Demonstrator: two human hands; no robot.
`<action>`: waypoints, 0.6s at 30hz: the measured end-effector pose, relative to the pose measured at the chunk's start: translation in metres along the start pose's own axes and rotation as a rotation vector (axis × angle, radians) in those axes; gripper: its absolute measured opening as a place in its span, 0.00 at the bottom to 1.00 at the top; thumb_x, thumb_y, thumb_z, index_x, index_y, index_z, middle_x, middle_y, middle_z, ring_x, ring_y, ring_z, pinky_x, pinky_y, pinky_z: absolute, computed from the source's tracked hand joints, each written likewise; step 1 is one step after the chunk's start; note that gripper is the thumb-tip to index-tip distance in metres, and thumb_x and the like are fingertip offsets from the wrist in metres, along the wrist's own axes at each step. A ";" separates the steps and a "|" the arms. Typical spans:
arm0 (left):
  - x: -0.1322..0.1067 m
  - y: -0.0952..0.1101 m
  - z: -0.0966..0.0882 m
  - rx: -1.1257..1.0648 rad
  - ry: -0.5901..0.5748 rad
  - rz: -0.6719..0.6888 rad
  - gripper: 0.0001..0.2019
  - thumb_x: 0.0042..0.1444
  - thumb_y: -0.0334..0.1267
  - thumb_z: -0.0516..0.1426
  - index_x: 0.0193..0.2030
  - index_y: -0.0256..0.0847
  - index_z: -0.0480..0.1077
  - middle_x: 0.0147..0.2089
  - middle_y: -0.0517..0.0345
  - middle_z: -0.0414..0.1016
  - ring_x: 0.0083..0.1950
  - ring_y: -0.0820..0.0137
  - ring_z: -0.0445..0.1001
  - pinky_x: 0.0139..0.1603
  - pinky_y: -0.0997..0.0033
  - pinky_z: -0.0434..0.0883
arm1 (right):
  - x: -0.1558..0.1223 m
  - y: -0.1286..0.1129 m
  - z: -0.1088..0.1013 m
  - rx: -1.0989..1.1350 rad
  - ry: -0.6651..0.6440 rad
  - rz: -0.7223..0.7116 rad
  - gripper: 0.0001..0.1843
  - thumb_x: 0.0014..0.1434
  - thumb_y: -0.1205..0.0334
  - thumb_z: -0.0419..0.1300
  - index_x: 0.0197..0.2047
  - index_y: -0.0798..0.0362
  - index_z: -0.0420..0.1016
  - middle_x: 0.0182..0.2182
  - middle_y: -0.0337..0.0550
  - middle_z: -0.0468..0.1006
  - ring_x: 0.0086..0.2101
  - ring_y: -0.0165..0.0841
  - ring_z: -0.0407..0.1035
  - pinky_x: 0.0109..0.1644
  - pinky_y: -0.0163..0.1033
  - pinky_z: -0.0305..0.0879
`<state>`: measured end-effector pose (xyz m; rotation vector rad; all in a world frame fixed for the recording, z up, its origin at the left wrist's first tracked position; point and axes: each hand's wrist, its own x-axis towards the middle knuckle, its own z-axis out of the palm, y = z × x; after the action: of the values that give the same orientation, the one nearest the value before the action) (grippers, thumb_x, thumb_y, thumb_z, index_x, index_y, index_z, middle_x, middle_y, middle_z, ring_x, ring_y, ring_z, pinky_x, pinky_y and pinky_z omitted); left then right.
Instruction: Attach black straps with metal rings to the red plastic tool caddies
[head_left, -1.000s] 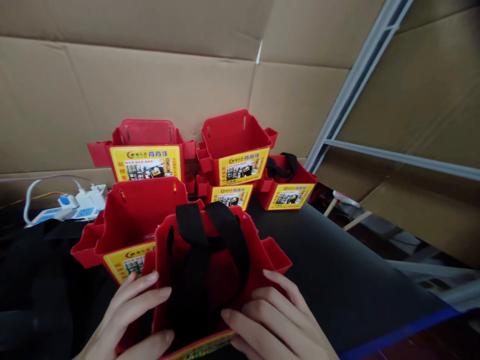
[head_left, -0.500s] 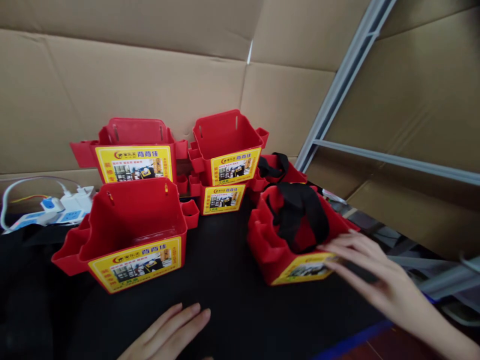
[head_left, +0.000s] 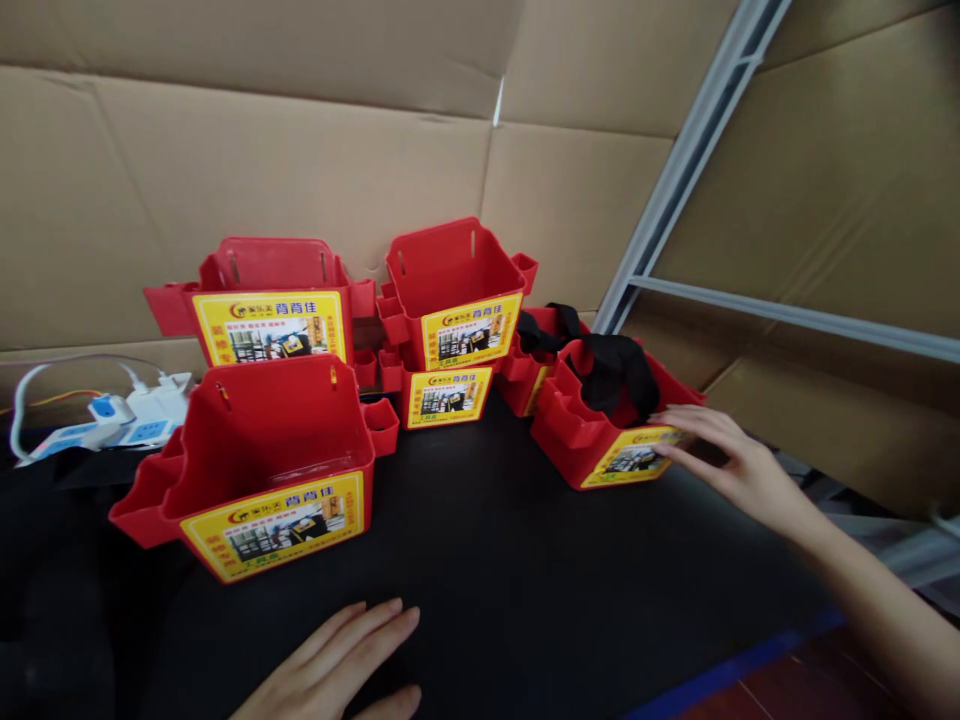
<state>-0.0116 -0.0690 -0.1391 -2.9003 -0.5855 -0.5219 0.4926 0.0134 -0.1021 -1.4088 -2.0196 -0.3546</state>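
Observation:
My right hand (head_left: 724, 455) reaches far to the right, its stretched fingers touching the front corner of a red plastic bin (head_left: 592, 440) with a yellow label and a black strap (head_left: 615, 370) folded inside. My left hand (head_left: 341, 665) lies flat and open on the black table top (head_left: 487, 570) near the front edge, holding nothing. An empty red bin (head_left: 262, 450) with a yellow label stands just beyond my left hand.
More red labelled bins are stacked at the back: one stack on the left (head_left: 262, 300), one in the middle (head_left: 454, 300), another strapped bin (head_left: 536, 350) behind the right one. A white power strip (head_left: 112, 415) with plugs lies far left. Cardboard walls (head_left: 300, 170) and a metal frame (head_left: 675, 170) enclose the table.
The strapped red bin went from in front of me to the far right, beside the other strapped bin. My right hand followed it; my left hand let go and rests flat.

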 end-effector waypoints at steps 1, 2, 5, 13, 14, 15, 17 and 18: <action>0.001 0.000 0.001 0.044 -0.017 0.011 0.18 0.60 0.35 0.52 0.57 0.49 0.65 0.58 0.56 0.68 0.54 0.66 0.72 0.50 0.71 0.73 | 0.003 0.001 0.001 0.008 -0.005 0.007 0.13 0.53 0.62 0.61 0.43 0.54 0.73 0.43 0.50 0.75 0.47 0.39 0.68 0.53 0.40 0.63; 0.002 0.000 0.002 0.083 -0.031 0.021 0.17 0.60 0.35 0.53 0.55 0.47 0.67 0.57 0.54 0.70 0.54 0.65 0.72 0.49 0.70 0.73 | 0.006 0.002 0.002 0.012 -0.007 0.013 0.12 0.53 0.61 0.61 0.42 0.54 0.74 0.42 0.50 0.75 0.47 0.39 0.69 0.53 0.40 0.63; 0.004 0.000 0.003 0.139 -0.032 0.052 0.16 0.58 0.32 0.54 0.53 0.43 0.70 0.53 0.51 0.73 0.53 0.63 0.72 0.48 0.67 0.73 | 0.015 0.002 0.006 0.014 -0.004 0.016 0.12 0.53 0.61 0.61 0.41 0.54 0.74 0.41 0.50 0.76 0.45 0.38 0.69 0.52 0.38 0.63; -0.001 -0.001 0.017 0.014 -0.066 -0.013 0.19 0.57 0.31 0.55 0.56 0.44 0.67 0.57 0.50 0.69 0.58 0.61 0.68 0.53 0.63 0.70 | 0.025 0.013 0.009 -0.018 0.008 -0.006 0.12 0.54 0.60 0.59 0.41 0.55 0.75 0.43 0.51 0.75 0.47 0.38 0.68 0.53 0.39 0.62; -0.001 -0.001 0.016 -0.010 -0.070 -0.026 0.19 0.57 0.31 0.55 0.56 0.44 0.66 0.58 0.50 0.68 0.58 0.61 0.67 0.54 0.62 0.70 | 0.025 0.012 0.008 -0.032 0.011 -0.009 0.12 0.54 0.60 0.60 0.41 0.55 0.75 0.45 0.51 0.74 0.49 0.39 0.66 0.55 0.40 0.60; 0.000 -0.001 0.013 -0.021 -0.090 -0.036 0.20 0.56 0.31 0.56 0.56 0.45 0.65 0.59 0.50 0.67 0.59 0.61 0.66 0.54 0.62 0.69 | 0.024 0.008 0.007 -0.060 0.023 -0.012 0.12 0.54 0.60 0.60 0.41 0.55 0.75 0.47 0.53 0.72 0.52 0.41 0.64 0.57 0.43 0.57; 0.002 -0.001 0.001 -0.020 -0.163 -0.039 0.23 0.55 0.33 0.57 0.58 0.44 0.64 0.60 0.49 0.65 0.60 0.62 0.65 0.54 0.64 0.69 | 0.020 -0.013 0.010 -0.144 0.073 -0.001 0.16 0.54 0.60 0.59 0.46 0.56 0.73 0.52 0.57 0.66 0.58 0.45 0.55 0.61 0.48 0.50; 0.004 -0.003 -0.006 -0.013 -0.204 -0.040 0.24 0.55 0.34 0.58 0.59 0.42 0.63 0.60 0.49 0.64 0.60 0.63 0.65 0.55 0.65 0.68 | 0.016 -0.030 0.014 -0.197 0.114 -0.002 0.19 0.55 0.60 0.58 0.49 0.57 0.71 0.55 0.60 0.62 0.61 0.48 0.48 0.63 0.52 0.45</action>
<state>-0.0110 -0.0663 -0.1320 -2.9811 -0.6701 -0.2354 0.4567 0.0213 -0.0979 -1.4682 -1.9357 -0.6352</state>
